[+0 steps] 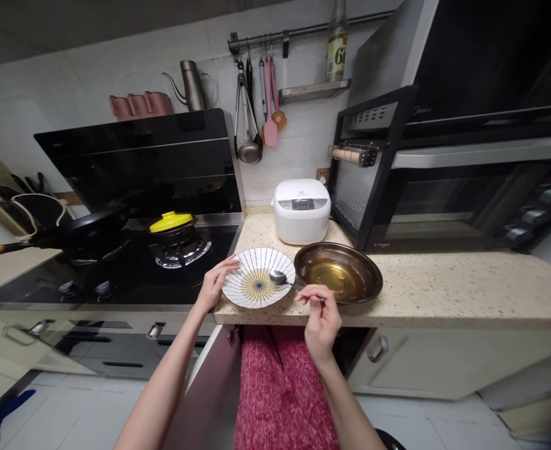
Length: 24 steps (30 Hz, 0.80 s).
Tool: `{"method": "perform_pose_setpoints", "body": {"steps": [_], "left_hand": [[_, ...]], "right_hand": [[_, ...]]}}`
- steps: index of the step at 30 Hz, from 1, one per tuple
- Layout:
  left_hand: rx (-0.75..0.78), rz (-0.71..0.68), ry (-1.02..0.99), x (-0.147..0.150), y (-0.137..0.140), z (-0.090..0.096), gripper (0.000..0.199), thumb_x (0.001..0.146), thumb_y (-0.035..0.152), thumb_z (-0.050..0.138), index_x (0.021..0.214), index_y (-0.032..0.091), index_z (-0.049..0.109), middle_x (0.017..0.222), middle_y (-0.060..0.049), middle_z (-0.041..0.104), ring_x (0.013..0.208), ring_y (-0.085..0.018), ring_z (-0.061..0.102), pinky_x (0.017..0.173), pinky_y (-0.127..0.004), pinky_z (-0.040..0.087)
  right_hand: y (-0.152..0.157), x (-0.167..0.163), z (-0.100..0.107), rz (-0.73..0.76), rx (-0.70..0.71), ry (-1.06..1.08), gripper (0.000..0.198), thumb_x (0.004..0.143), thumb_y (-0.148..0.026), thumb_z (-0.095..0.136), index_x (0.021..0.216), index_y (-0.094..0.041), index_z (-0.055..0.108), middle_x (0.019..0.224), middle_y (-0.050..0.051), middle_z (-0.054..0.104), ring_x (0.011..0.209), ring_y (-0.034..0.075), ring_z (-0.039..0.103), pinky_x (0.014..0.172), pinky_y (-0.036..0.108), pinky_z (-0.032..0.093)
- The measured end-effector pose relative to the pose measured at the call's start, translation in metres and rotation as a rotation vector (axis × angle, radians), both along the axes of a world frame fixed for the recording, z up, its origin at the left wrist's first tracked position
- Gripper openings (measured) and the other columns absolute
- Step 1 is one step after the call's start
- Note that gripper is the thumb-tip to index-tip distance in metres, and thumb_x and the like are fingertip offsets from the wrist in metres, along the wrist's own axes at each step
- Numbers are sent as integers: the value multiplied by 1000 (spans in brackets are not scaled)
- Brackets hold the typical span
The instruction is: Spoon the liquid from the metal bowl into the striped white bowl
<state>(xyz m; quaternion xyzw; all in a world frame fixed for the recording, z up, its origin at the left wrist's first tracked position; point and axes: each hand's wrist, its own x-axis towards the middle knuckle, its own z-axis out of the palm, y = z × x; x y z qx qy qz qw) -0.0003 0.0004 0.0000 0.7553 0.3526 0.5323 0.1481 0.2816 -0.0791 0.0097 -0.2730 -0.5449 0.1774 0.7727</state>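
A white plate (242, 270) with dark radiating lines sits on the counter, with some yellowish liquid in its middle. At its left rim, my left hand (215, 282) grips the edge with its fingers over the rim. My right hand (322, 320) is closed around the handle of a metal spoon (278, 277). The spoon's bowl is over the right part of the plate; I cannot tell whether it touches. Just right of the plate stands a wide dark metal bowl (375, 275) holding yellowish liquid, partly behind my right hand.
Behind the plate and bowl is a white rice cooker (302, 212). A stove (210, 250) lies to the left, bearing a pot with a yellow lid (171, 221) and a black wok (92, 228). Ovens (444, 200) stand at the right. Utensils (270, 131) hang on the wall.
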Motion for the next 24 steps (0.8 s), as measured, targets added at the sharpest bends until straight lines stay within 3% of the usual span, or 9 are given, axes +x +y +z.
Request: {"method": "perform_pose_setpoints", "body": {"steps": [7,24], "left_hand": [[2,-2,7,0,0,0,47,104,48,45,109,18,81,129,-15,74,139,-35,58,117,-57,43],[-27,11,8,2,-3,3,51,104,52,43,108,18,81,129,-15,73,139,-35,57,118,-57,41]], "right_hand": [[5,-18,-15,116,-92,-58,22,105,-25,47,90,-23,63,81,-1,61,70,12,59,67,25,50],[8,-20,-19,81,-157,-62,22,104,-29,50,89,-22,65,82,-1,63,69,11,60,66,23,51]]}}
